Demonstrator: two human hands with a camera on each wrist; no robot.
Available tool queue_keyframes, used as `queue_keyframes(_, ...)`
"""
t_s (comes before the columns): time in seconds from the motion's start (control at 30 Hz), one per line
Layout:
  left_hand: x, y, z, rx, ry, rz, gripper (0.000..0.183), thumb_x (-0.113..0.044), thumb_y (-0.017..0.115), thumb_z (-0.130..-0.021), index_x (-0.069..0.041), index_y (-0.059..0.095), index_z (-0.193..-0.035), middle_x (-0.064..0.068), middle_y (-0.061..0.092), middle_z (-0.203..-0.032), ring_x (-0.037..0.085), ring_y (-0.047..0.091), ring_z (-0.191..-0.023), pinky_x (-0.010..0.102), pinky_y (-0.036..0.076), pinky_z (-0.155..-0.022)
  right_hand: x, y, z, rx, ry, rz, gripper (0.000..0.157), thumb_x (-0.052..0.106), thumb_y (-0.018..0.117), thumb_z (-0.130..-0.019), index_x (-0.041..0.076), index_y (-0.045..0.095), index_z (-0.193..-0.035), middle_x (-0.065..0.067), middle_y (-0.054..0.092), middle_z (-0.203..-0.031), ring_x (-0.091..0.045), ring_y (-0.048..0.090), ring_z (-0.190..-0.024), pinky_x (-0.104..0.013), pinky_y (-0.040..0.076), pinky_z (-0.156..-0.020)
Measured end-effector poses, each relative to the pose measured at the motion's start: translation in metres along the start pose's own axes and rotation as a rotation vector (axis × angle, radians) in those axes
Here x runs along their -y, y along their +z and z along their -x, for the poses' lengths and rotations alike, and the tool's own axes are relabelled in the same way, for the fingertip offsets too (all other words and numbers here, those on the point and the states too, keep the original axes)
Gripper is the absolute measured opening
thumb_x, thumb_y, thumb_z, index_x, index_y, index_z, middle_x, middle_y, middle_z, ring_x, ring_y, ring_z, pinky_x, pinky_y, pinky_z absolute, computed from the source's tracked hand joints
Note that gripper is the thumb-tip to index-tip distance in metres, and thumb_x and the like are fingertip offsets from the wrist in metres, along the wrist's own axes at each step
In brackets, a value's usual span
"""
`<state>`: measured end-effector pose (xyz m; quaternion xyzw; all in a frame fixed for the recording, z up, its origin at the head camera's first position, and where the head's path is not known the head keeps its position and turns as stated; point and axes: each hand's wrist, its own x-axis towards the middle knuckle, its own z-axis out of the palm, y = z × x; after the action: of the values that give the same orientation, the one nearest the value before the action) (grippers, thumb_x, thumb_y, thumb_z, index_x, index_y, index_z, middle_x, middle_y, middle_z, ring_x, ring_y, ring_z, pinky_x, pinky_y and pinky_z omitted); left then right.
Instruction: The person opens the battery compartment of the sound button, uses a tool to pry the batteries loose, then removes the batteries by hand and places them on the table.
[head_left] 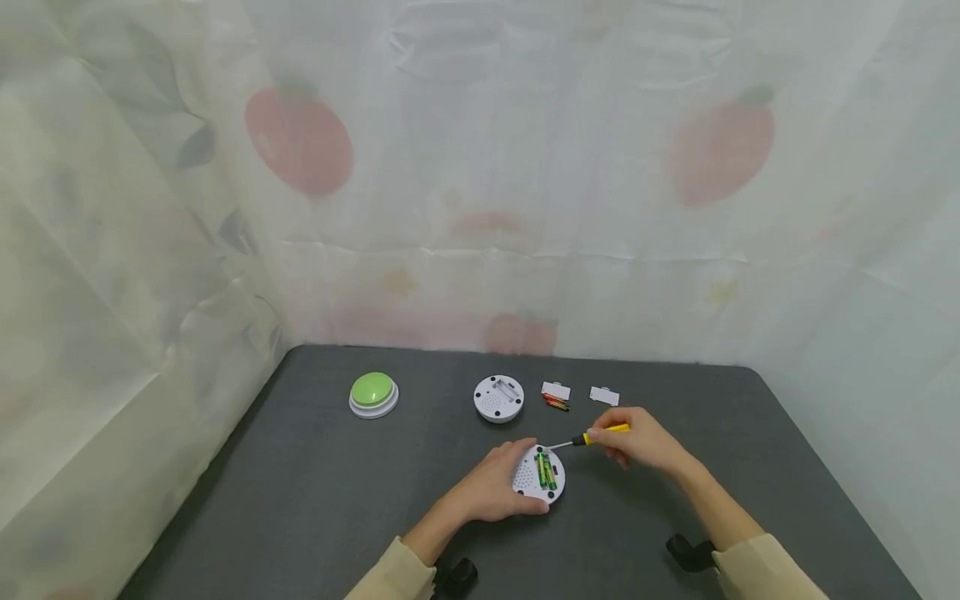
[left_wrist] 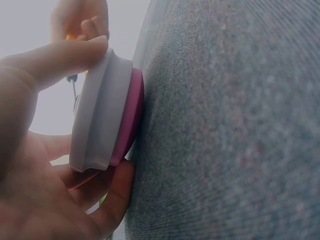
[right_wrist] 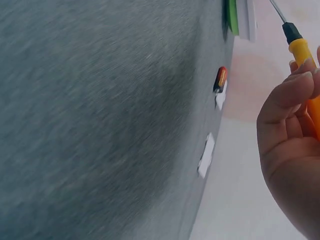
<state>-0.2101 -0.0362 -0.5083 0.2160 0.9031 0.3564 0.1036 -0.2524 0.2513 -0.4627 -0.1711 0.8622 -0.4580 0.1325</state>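
White plastic round button with a pink dome sits dome-down at the grey table, its rim gripped by the left hand, while the right hand holds a yellow-and-black screwdriver to its battery side. Probably light and stiff but rocky on that dome, it is best held by opposite rim edges.

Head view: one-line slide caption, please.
The left hand holds an upturned round button, two green batteries in its underside, while the right hand points a yellow screwdriver at its edge.
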Motion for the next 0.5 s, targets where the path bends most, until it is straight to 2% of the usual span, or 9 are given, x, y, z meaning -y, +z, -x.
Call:
queue_keyframes(0.2, 0.000, 0.000, 0.000, 0.002, 0.002, -0.005, 0.095, -0.053, 0.083, -0.076, -0.018, 0.042, -0.154, 0.002, 0.054, -0.134, 0.018, 0.048, -0.114, 0.041, 0.043, -0.095, -0.015, -0.007, 0.014, -0.013, 0.024, -0.002, 0.028, 0.026, 0.073, -0.094, 0.006, 0.069, -0.113, -0.010, 0.062, -0.086, -0.023, 0.057, -0.061, -0.038, 0.051, -0.060)
queue_keyframes(0.5, -0.003, -0.002, 0.003, 0.000, 0.000, 0.007, 0.095, -0.052, 0.084, -0.076, -0.016, 0.042, -0.154, 0.006, 0.053, -0.135, 0.023, 0.048, -0.118, 0.045, 0.042, -0.096, -0.042, -0.023, 0.033, -0.039, 0.020, -0.022, 0.030, 0.022, 0.072, -0.096, 0.001, 0.066, -0.117, -0.015, 0.061, -0.085, -0.025, 0.057, -0.063, -0.038, 0.051, -0.059)
